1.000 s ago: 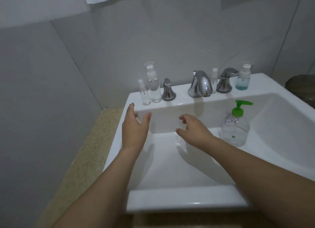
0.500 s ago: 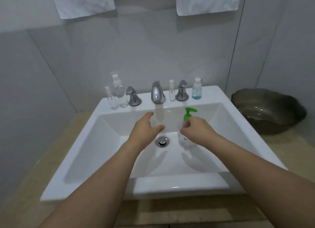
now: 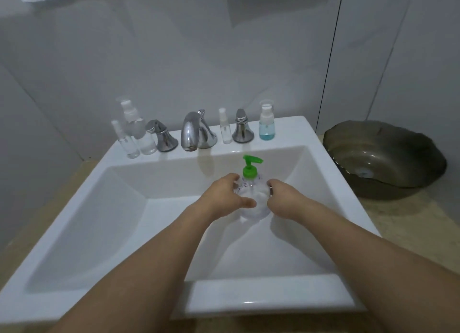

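Note:
A clear round pump bottle (image 3: 254,198) with a green pump head stands inside the white sink basin (image 3: 104,220), near its middle. My left hand (image 3: 224,195) grips the bottle's left side, thumb across its front. My right hand (image 3: 283,199) curls round its right side. The bottle's lower part shows between the two hands; the drain is hidden behind them.
On the sink's back ledge stand a chrome faucet (image 3: 193,131), two chrome handles (image 3: 161,139) (image 3: 242,128), several small clear spray bottles (image 3: 124,139) and a bottle with blue liquid (image 3: 266,122). A dark glass bowl (image 3: 383,156) sits on the beige counter at right. Towels hang above.
The view swung right and centred on the sink. My left hand crossed over the drain to the bottle and took hold of its left side; my right hand stays on it.

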Demonstrator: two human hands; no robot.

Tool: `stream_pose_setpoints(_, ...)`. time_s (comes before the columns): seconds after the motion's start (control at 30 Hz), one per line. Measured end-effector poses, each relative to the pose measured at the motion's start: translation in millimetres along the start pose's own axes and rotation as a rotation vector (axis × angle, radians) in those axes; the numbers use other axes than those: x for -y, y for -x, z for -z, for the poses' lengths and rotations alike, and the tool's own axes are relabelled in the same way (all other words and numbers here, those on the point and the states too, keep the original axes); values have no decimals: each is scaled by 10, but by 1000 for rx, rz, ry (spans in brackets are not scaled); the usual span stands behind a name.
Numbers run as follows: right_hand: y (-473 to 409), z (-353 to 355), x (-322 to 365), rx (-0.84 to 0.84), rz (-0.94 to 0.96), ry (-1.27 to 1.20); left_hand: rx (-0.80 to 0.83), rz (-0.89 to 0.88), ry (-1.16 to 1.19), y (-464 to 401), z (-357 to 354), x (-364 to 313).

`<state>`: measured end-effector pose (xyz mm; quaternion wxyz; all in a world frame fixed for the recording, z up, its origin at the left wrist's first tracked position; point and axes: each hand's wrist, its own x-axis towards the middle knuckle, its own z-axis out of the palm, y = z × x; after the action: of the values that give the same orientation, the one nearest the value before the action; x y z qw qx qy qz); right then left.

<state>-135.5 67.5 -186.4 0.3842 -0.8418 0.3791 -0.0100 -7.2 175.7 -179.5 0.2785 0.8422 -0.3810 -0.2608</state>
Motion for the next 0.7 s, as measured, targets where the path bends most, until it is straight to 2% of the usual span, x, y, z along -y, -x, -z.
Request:
stream_pose_setpoints(0.27, 216, 99, 12, -68, -7, -105, -28, -60, 4, 179, 9, -202)
stream_pose_setpoints(0.6, 663, 1305, 440, -427, 114, -180, -245, -321, 423, 287, 260, -1289)
stream_pose_setpoints(0.7, 593, 1463, 380, -441, 67, -248, -265, -355, 507, 172, 152, -1472)
